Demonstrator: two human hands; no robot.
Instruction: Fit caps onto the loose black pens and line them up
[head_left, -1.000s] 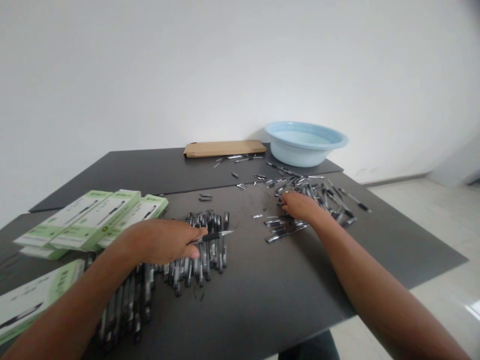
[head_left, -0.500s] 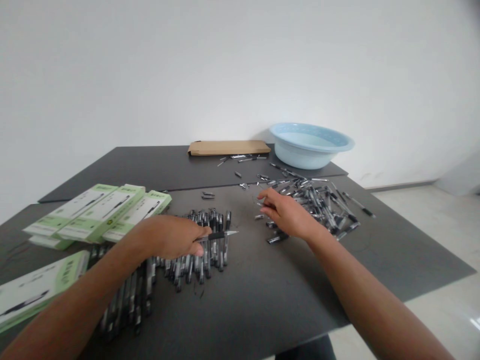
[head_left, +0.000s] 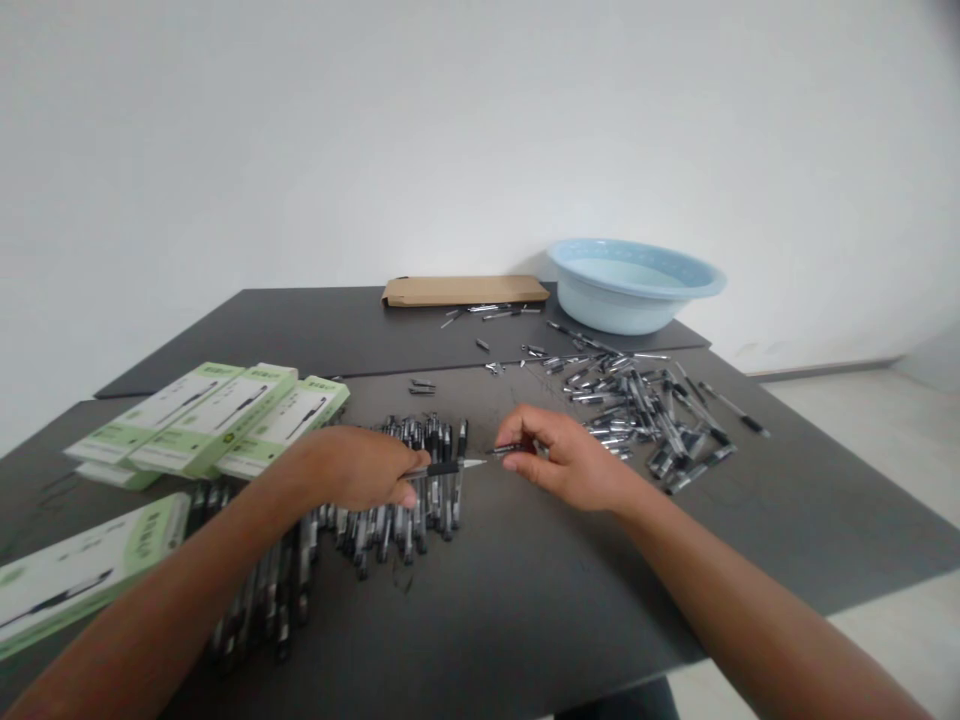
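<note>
A pen cap, pinched in the right hand, has been brought from the scattered pen parts to near the gel pen, leaving them apart. The pen is pinched in the left hand above the bench.

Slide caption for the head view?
Left hand points an uncapped pen toward the small dark part in the right hand.

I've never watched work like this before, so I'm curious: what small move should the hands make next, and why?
Probably bring the small dark piece, perhaps a cap, in the right hand onto the tip of the pen. The left hand holds the pen with its bare tip pointing toward that piece, and the two sit close together.
</note>
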